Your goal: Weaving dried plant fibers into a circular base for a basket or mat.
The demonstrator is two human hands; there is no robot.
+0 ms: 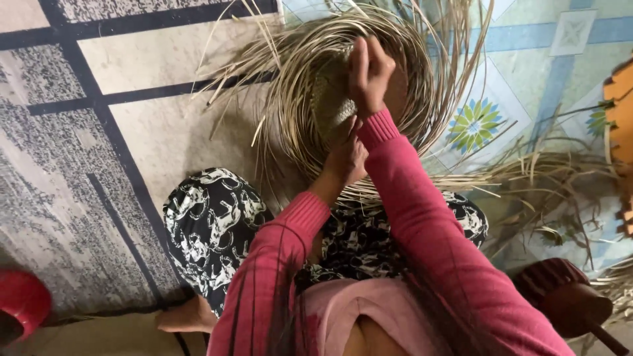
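Note:
A half-woven basket of pale straw [333, 99] lies in front of my knees, its long loose strands [290, 72] curving out in a ring around the woven centre. My right hand [369, 72] reaches over it from above, fingers closed on strands at the woven part. Lower down, my left hand [346, 161] pinches strands at the near edge of the weave. Both arms wear pink-red knitted sleeves. I sit cross-legged in black-and-white patterned trousers [211, 227].
A grey and cream mat with dark lines [99, 151] covers the floor at left. Loose straw [547, 178] lies scattered on patterned tiles at right. A red bowl [23, 303] sits bottom left, a dark wooden tool [567, 300] bottom right, an orange object [620, 105] at the right edge.

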